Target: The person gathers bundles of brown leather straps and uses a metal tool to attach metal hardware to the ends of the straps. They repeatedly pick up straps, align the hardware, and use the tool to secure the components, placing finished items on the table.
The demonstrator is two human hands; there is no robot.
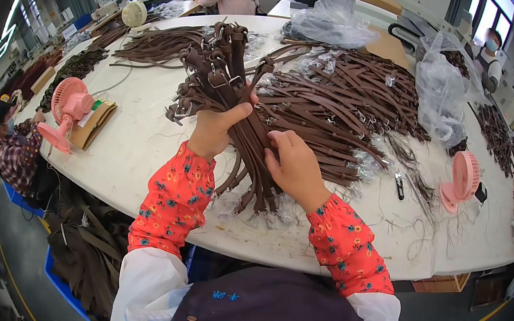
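Upright in front of me stands a thick bundle of dark brown straps (249, 143) with metal buckles at its upper end. My left hand (217, 125) is wrapped round the bundle below the buckles, thumb across the front. At the bundle's right side, my right hand (292, 169) has its fingers curled in on the straps; its fingertips are partly hidden. The lower strap ends, some in clear plastic, reach down to the white table (325, 239). Right behind the bundle lies a large pile of similar brown buckled straps (344, 100).
Pink fans stand at the left (67, 111) and right (462, 179). Small thread snips (400, 186) lie near loose threads (411, 159). Clear plastic bags (441, 88) cover the far right. Below the left edge, a blue bin (67, 272) holds dark straps. Other people sit around the table.
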